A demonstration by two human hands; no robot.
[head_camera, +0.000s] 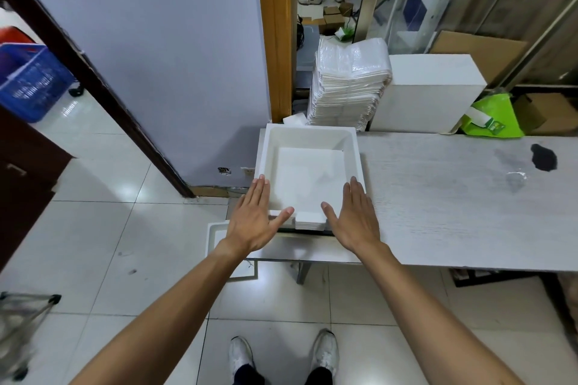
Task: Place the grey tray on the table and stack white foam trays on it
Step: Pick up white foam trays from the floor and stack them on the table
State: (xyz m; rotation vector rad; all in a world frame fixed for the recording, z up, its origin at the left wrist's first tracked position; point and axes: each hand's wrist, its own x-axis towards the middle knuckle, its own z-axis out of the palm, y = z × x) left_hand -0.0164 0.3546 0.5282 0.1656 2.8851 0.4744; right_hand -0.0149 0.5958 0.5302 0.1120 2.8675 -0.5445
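Note:
A deep white foam tray (308, 136) tops a short stack of foam trays at the left end of the grey wood-grain table (453, 206). A dark edge, perhaps the grey tray, shows beneath the stack near the front (308, 231). My left hand (255, 219) lies flat with straight fingers over the stack's near left corner. My right hand (355, 217) lies flat over the near right corner. Neither hand grips anything. Another white foam tray (215, 233) sits lower, to the left of the table's corner, partly hidden by my left forearm.
Behind the table stand a tall pile of plastic-wrapped white trays (347, 84) and a white foam box (431, 91). A green bag (494, 117) and cardboard boxes lie at the back right. A dark stain (544, 157) marks the table. A blue crate (29, 80) sits far left.

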